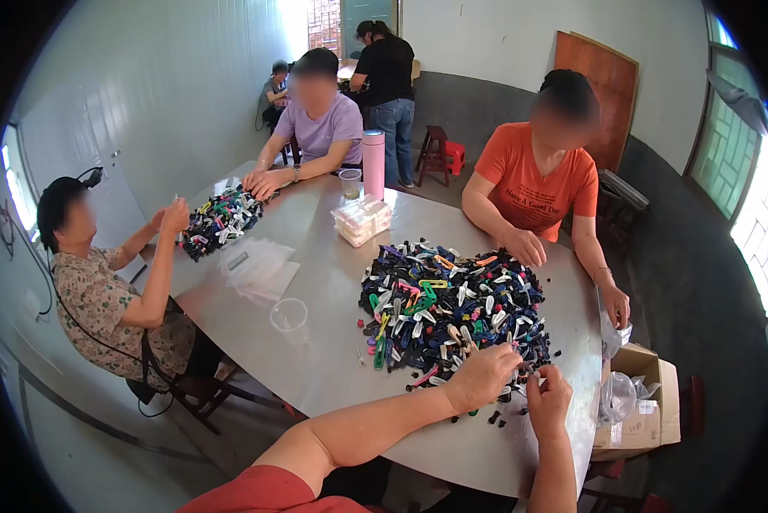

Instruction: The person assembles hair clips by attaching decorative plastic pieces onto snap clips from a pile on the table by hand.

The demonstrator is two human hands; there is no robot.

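A large heap of hair clips [452, 299], mostly black, dark blue and white with a few green and yellow ones, lies on the metal table [375, 427]. My left hand [484, 378] reaches over the near edge of the heap, its fingers pinched together. Just right of it, my right hand [550, 398] is raised with thumb and fingers closed. Something small and dark shows between the two hands, too small to name. Below them, several small black pieces [497, 418] are scattered on the tabletop.
Across the heap, a person in orange [533, 184] reaches down beside a cardboard box [657, 402] of plastic bags. Two people work at a second clip pile [221, 221]. A pink bottle [373, 167], stacked packets [362, 220], plastic bags [260, 267] and a clear lid [289, 315] stand between.
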